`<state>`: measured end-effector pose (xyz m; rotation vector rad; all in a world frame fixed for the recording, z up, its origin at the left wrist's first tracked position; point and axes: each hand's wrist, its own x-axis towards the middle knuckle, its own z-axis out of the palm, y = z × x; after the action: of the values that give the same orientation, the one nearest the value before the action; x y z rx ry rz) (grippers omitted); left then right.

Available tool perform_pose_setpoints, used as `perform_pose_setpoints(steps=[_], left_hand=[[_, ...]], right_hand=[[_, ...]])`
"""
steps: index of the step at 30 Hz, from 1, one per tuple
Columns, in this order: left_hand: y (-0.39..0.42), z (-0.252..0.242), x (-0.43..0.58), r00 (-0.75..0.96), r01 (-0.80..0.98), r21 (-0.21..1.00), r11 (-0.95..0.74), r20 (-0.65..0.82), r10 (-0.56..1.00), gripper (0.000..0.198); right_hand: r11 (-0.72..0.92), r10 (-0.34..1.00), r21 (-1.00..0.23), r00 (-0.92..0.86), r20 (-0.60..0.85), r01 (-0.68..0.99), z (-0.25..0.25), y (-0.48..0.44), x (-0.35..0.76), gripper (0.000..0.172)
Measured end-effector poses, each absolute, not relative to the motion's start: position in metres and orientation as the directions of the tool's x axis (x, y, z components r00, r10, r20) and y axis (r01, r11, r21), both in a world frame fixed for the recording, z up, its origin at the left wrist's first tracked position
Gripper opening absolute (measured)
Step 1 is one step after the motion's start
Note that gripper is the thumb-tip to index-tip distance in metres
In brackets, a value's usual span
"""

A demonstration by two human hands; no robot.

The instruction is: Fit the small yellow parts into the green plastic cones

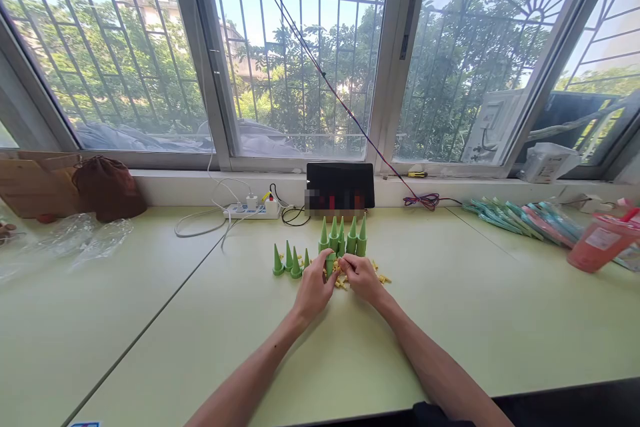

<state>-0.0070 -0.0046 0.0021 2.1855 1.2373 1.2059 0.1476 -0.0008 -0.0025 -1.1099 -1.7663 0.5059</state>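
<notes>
My left hand point(314, 288) is closed round a small green piece point(330, 265), which looks like part of the green cones near it. My right hand point(363, 277) is pinched beside that piece; whatever lies between its fingertips is too small to make out. Small yellow plastic pieces point(384, 278) lie scattered under and around both hands. Just beyond the hands, several tall green cones point(352, 237) stand upright on cylindrical bases. To the left of my left hand are several shorter green cones point(278, 261) with ring-like bottoms.
Behind the cones a dark-screened tablet point(340, 185) leans by the sill. A power strip point(253, 209) with cables is left of it. Bundled wires point(423, 201), bagged packets point(520, 217) and a red drink cup point(603, 243) are to the right; a brown pouch point(107, 188) sits far left.
</notes>
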Motion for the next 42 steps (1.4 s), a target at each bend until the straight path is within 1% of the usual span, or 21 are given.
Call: perform_pose_setpoints(steps=[10,14,20,26,42], left_hand=[[-0.0041,0.0024,-0.0064,0.263,0.526,0.651,-0.547,0.488,0.833,0.037],[-0.0043,0.0044,-0.0068,0.257,0.511,0.67,-0.538,0.478,0.84,0.037],[-0.004,0.0064,-0.0066,0.24,0.496,0.69,-0.527,0.474,0.847,0.038],[-0.0032,0.0042,-0.0054,0.248,0.502,0.692,-0.519,0.46,0.853,0.04],[-0.0032,0.0032,-0.0049,0.251,0.514,0.681,-0.521,0.462,0.851,0.039]], right_hand=[[0.494,0.856,-0.726,-0.126,0.501,0.478,-0.0027,-0.0003,0.148,0.041],[0.497,0.858,-0.742,-0.126,0.498,0.45,-0.004,0.0008,0.1481,0.042],[0.491,0.869,-0.78,-0.164,0.466,0.388,-0.0026,-0.0007,0.1478,0.034],[0.491,0.869,-0.768,-0.164,0.468,0.411,-0.0049,0.0004,0.1484,0.037],[0.496,0.864,-0.74,-0.173,0.473,0.454,-0.0061,0.0017,0.1507,0.038]])
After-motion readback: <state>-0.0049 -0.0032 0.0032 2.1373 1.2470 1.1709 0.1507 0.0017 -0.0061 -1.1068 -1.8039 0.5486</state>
